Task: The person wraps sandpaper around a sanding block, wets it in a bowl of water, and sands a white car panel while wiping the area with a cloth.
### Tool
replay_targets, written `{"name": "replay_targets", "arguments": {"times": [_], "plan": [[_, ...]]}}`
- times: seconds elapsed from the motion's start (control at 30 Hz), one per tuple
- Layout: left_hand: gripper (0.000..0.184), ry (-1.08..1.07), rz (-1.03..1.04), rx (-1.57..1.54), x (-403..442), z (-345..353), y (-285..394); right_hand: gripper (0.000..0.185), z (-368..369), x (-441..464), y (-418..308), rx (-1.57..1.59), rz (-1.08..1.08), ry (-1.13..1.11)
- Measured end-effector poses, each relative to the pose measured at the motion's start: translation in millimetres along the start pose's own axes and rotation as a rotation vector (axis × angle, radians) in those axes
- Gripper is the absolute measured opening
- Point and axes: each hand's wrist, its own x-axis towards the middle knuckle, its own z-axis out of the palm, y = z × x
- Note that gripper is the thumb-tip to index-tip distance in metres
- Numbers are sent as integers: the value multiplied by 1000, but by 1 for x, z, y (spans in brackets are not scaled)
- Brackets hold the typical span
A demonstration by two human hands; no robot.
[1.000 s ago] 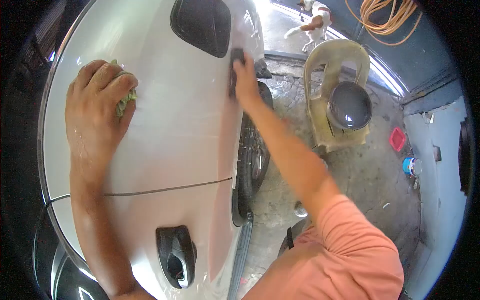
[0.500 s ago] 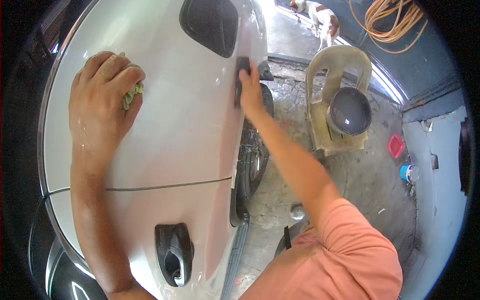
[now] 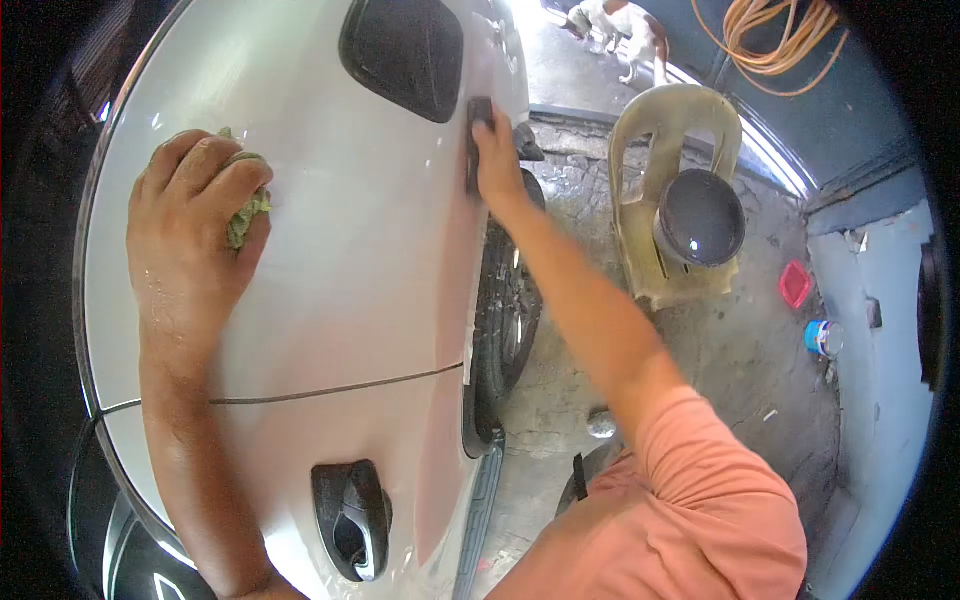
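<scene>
The white car body panel (image 3: 350,260) fills the left and middle of the view, with dull, pinkish patches near its lower edge. My left hand (image 3: 195,205) lies on the upper part of the panel, fingers curled around a wet, crumpled green cloth (image 3: 245,222). Water drops glisten on that wrist. At the panel's wheel-side edge, my right hand (image 3: 500,165) grips a long dark sanding block (image 3: 481,112) laid against the surface. Its underside is hidden. A dark lamp opening (image 3: 405,60) lies just beyond, and a black and chrome door handle (image 3: 365,520) is nearer me.
A wheel (image 3: 510,310) sits below the panel edge. To the right, a worn plastic chair (image 3: 630,200) bears a dark bucket of water (image 3: 703,215). A pink dish (image 3: 795,284) and a paint can (image 3: 823,338) stand by the wall. A dog (image 3: 635,40) is at the doorway.
My left hand has shifted slightly left and down with the cloth. My right hand and the block stay at the panel edge. The whole view has tilted a little, and the dog has lowered its head.
</scene>
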Motion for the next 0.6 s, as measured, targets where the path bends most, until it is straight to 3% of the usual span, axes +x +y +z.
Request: {"name": "replay_targets", "arguments": {"times": [0.1, 0.17, 0.23, 0.33, 0.5, 0.6], "plan": [[33, 23, 6, 9, 0, 1, 1, 61, 3, 6, -4, 23, 129, 33], [34, 7, -3, 12, 2, 0, 1, 62, 12, -66, -29, 85, 156, 9], [35, -4, -5, 15, 1, 0, 2, 63, 18, -151, -21, -39, 40, -57], [37, 2, -2, 19, 0, 0, 1, 64, 8, -175, -19, -81, -104, -153], [38, 15, 6, 3, 1, 2, 0, 61, 4, 1, -13, 88, 92, 20], [38, 13, 10, 2, 1, -1, 1, 61, 8, 0, -6, 80, 73, 70]]}}
